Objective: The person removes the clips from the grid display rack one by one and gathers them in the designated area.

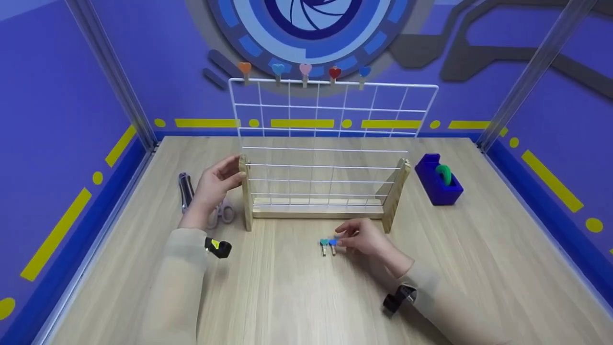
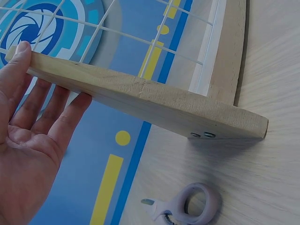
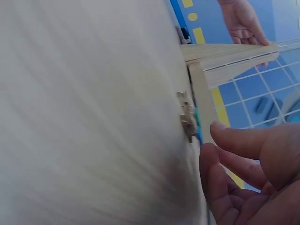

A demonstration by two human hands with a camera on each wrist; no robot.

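Note:
A white wire grid rack (image 1: 330,129) stands in a wooden base with two side panels. My left hand (image 1: 213,189) grips the left wooden side panel (image 2: 140,96), its thumb on the edge and fingers on the outer face. In front of the rack, a green heart clothespin (image 1: 324,243) and a blue heart clothespin (image 1: 333,243) lie side by side. Beside the blue one is my right hand (image 1: 366,238), thumb and forefinger apart. A small orange bit (image 1: 338,234) shows between those fingertips, too small to make out. Several heart clothespins, including a red one (image 1: 334,73), sit along the grid's top wire.
Left of the rack lie scissors (image 1: 222,214) with pale handles and a dark stapler-like tool (image 1: 185,189), partly behind my left hand. A blue tape dispenser (image 1: 438,184) with a green roll stands at the right. Blue-purple walls (image 1: 57,96) enclose the wooden table (image 1: 278,297).

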